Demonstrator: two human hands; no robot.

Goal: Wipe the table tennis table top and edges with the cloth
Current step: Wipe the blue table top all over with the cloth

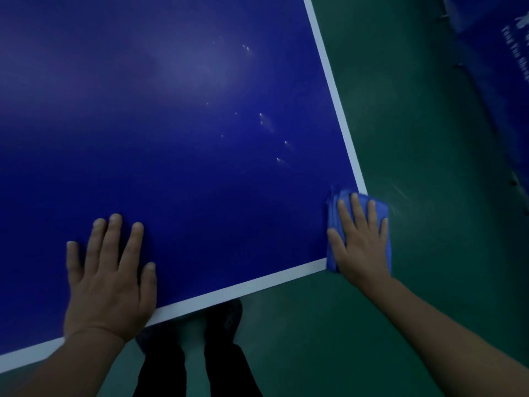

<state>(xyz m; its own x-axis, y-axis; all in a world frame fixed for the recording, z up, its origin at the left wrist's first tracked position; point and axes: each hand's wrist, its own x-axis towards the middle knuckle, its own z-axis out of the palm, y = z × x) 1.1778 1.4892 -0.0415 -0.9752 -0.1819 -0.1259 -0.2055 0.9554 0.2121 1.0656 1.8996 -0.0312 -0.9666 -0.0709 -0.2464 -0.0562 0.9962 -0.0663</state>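
Blue folded cloth (333,222) is found at the near right corner of the tabletop (183,138), overhanging both the right edge and the near edge, with the white border line covered there. It is pressed flat under the right hand (361,242), whose fingers are spread and straight; nothing is gripped. The left hand (110,270) is laid open and flat on the tabletop by the near edge, holding nothing. Small pale specks are noted toward the right edge, farther up. Risk is assessed as follows: since the cloth is only pressed, not held, and hangs past the corner, it could slip off to the green floor (429,167) if pressure is eased. Fingermarks may be left by the bare left hand.
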